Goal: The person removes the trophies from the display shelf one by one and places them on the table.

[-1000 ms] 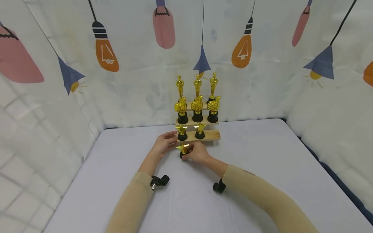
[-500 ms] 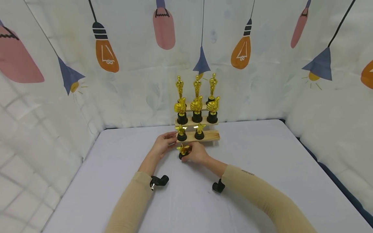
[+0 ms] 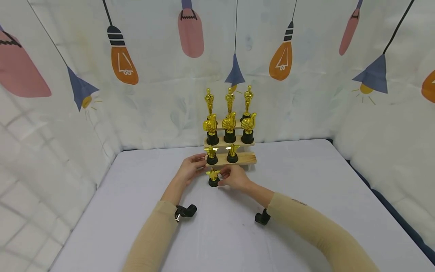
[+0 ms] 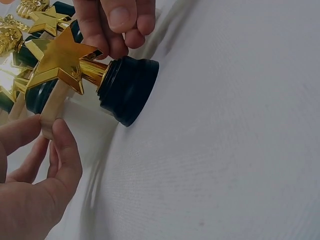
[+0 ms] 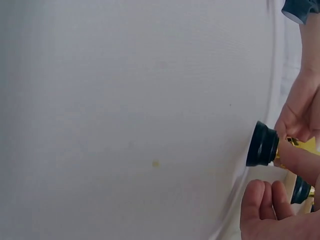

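A small gold star trophy (image 3: 213,174) on a round black base stands upright on the white table, in front of a tiered wooden stand (image 3: 249,158). My right hand (image 3: 236,178) is just to its right, with thumb and fingertips at the side of the base. In the left wrist view the right fingers hang loosely beside the star trophy (image 4: 62,56), not wrapped round it. My left hand (image 3: 190,169) pinches the left end of the lowest shelf between thumb and finger; that grip shows closely on the wooden shelf (image 4: 52,107).
Two more star trophies (image 3: 232,154) stand on the lowest shelf, towards its left and middle. Thumbs-up trophies (image 3: 229,124) fill the middle shelf and figure trophies (image 3: 249,99) the top one. A lamp-patterned cloth (image 3: 153,105) hangs behind the table.
My right hand has loosened from the star trophy and drawn slightly to the right, so more of its base shows. My left hand has stayed at the shelf end.
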Motion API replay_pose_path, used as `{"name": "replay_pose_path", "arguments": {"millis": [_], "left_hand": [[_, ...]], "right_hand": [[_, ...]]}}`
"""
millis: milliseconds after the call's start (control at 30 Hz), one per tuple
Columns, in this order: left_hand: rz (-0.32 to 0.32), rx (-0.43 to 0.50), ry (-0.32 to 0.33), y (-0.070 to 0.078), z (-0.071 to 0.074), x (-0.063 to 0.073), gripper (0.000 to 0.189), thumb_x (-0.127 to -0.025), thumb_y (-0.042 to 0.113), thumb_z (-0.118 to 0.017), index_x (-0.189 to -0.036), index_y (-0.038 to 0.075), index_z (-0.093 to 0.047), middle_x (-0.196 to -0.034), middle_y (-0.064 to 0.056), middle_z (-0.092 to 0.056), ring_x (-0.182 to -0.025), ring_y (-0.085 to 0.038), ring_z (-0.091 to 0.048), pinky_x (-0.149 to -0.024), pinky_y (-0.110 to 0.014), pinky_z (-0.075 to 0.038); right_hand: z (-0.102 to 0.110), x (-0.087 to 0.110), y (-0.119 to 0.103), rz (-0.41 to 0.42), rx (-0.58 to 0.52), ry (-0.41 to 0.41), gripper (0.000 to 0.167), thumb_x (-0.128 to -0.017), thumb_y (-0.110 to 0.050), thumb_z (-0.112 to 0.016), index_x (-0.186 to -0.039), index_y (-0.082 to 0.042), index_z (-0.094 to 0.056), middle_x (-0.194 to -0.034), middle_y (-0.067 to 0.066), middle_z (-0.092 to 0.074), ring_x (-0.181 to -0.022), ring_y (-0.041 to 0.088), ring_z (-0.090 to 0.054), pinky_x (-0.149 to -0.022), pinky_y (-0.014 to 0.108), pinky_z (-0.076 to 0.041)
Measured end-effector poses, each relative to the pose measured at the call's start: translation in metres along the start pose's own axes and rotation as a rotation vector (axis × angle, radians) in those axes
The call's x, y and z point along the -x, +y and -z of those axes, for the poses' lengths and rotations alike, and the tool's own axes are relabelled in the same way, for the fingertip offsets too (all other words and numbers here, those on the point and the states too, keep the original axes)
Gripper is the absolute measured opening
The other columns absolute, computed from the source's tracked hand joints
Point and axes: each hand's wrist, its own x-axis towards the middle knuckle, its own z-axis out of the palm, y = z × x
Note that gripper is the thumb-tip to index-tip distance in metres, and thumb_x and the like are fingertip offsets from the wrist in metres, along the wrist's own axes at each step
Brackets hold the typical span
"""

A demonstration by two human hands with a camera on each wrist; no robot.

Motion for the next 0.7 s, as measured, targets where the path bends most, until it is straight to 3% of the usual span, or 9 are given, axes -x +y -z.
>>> {"name": "replay_pose_path", "arguments": {"millis": [267, 700], "left_hand": [[0.0, 0.008, 0.001, -0.001, 0.0, -0.002, 0.045, -0.102, 0.004, -0.064, -0.145, 0.001, -0.054, -0.131, -0.015, -0.056, -0.102, -0.019, -0.061, -0.093, -0.033, -0.056], [0.005, 0.004, 0.01, -0.001, -0.002, -0.001, 0.046, -0.101, 0.004, -0.064, -0.146, 0.002, -0.053, -0.136, -0.017, -0.055, -0.108, -0.021, -0.06, -0.098, -0.035, -0.055]], "right_hand": [[0.014, 0.009, 0.001, 0.02, -0.053, -0.01, 0.033, -0.083, -0.003, -0.085, -0.112, 0.004, -0.07, -0.102, 0.012, -0.068, -0.091, 0.02, -0.063, -0.083, 0.034, -0.056], [0.044, 0.017, 0.001, 0.048, -0.11, 0.097, 0.026, -0.089, -0.007, -0.081, -0.112, 0.002, -0.07, -0.101, 0.007, -0.07, -0.094, 0.021, -0.066, -0.081, 0.032, -0.057]]}}
